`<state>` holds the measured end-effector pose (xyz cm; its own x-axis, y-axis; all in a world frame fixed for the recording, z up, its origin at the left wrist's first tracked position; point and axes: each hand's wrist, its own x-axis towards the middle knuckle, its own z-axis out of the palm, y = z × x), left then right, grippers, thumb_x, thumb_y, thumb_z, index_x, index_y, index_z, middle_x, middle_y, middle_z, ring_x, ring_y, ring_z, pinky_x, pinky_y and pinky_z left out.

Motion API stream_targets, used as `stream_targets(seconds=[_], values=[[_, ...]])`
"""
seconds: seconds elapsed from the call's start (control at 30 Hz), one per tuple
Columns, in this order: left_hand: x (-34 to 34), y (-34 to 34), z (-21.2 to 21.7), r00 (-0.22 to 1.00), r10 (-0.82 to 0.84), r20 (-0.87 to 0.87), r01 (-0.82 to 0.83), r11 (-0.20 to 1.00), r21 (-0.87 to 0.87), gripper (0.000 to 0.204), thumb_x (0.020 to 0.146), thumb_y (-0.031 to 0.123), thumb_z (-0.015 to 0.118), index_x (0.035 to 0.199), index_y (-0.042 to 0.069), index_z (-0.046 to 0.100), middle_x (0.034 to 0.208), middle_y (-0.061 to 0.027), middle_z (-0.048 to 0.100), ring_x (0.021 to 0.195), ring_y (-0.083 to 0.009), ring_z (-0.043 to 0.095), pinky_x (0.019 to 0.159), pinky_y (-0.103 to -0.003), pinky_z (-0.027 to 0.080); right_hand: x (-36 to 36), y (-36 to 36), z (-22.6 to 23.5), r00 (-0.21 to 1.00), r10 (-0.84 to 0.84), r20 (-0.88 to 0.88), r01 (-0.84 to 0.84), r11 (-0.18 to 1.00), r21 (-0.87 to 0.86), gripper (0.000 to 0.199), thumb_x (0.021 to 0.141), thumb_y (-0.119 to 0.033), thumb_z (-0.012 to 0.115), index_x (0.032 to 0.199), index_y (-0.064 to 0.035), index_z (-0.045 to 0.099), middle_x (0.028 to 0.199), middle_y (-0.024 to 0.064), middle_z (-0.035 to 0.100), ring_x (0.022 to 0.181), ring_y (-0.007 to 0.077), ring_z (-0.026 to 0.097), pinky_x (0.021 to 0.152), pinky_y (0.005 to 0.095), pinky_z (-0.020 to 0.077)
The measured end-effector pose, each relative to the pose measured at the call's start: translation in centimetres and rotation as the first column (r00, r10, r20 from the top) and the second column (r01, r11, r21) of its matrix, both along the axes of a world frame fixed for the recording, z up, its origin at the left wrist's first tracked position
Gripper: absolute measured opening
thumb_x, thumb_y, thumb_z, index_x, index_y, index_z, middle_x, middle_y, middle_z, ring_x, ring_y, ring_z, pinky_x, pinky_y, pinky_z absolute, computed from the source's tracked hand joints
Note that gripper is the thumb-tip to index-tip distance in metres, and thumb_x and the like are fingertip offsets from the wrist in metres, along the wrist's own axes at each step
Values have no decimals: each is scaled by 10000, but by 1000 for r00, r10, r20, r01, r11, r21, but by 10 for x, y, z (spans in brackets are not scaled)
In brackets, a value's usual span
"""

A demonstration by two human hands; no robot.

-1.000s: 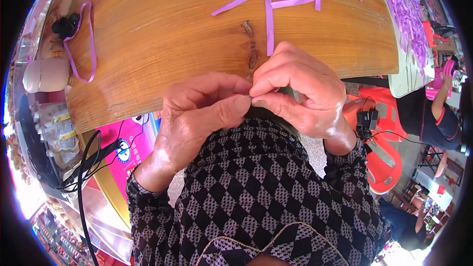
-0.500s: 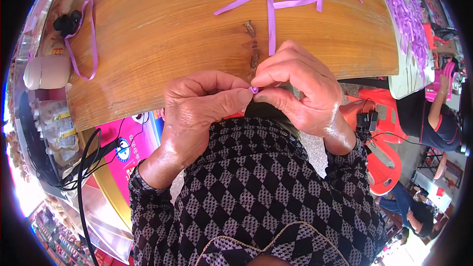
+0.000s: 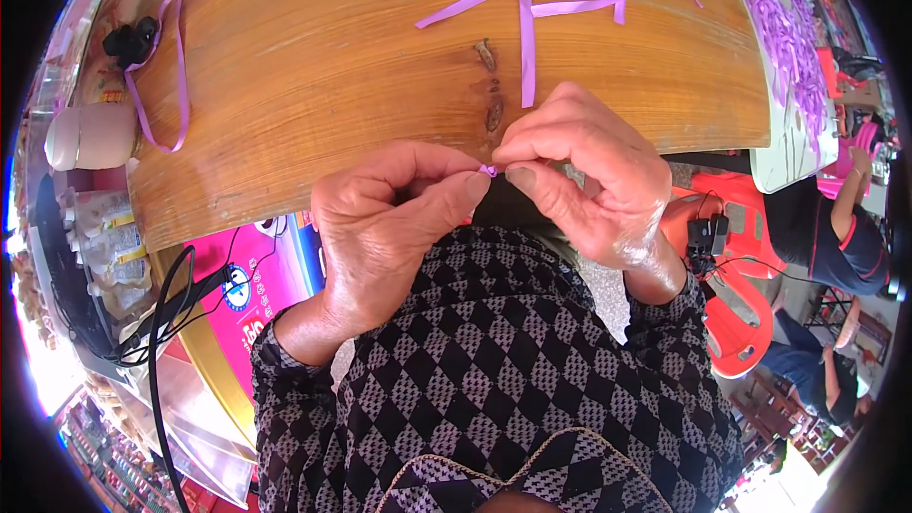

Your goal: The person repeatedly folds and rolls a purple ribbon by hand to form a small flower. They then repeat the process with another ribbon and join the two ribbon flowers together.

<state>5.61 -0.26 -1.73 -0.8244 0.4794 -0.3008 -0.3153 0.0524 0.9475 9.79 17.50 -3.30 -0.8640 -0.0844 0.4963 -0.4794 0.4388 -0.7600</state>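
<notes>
A small, rolled-up bit of purple ribbon (image 3: pixel 488 171) sits between my two hands, just past the table's near edge. My left hand (image 3: pixel 389 218) pinches it between thumb and forefinger, with only a little purple showing at the fingertips. From the other side, my right hand (image 3: pixel 594 171) has its thumb and forefinger closed at the ribbon's right end; the curled fingers hide most of that contact. Beyond my right hand, a long purple ribbon strip (image 3: pixel 526 47) lies on the table, pointing toward me.
More purple strips (image 3: pixel 480 3) cross at the far side of the wooden table (image 3: pixel 313 85). A ribbon loop (image 3: pixel 182 85) lies left, by a black object (image 3: pixel 130 44). A pale table (image 3: pixel 774 157) on the right bears a ribbon heap (image 3: pixel 784 38). Red stools (image 3: pixel 736 323) stand below it.
My right hand has shifted slightly right, its fingertips now a little farther from my left ones. The end of the long strip shows free of the hand. A person at far right has moved.
</notes>
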Motion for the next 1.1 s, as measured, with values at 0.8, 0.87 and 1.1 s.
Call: stream_targets(seconds=[0.8, 0.87, 1.1], values=[[5, 0, -5, 881, -89, -465, 15, 987, -159, 86, 753, 27, 678, 833, 15, 650, 646, -17, 588, 555, -40, 492, 500, -189, 404, -4, -14, -15, 944, -124, -307, 170, 977, 127, 259, 525, 139, 588, 757, 28, 561, 691, 100, 555, 563, 237, 486, 488, 301, 379], [5, 2, -6, 910, -63, -410, 27, 995, -94, 76, 775, 24, 661, 847, 0, 649, 658, -7, 591, 575, -15, 476, 507, -179, 397, -3, -12, -14, 947, -124, -295, 159, 982, 101, 266, 531, 142, 581, 769, 24, 563, 697, 99, 559, 565, 230, 487, 493, 303, 380], [2, -2, -1, 983, -36, -178, 15, 993, -120, 64, 785, 25, 653, 838, -12, 657, 686, 6, 609, 605, -20, 495, 527, -169, 397, 1, -9, -4, 996, -60, -68, 59, 998, -7, 200, 669, 56, 674, 853, 12, 611, 808, 115, 606, 680, 219, 524, 583, 295, 419]])
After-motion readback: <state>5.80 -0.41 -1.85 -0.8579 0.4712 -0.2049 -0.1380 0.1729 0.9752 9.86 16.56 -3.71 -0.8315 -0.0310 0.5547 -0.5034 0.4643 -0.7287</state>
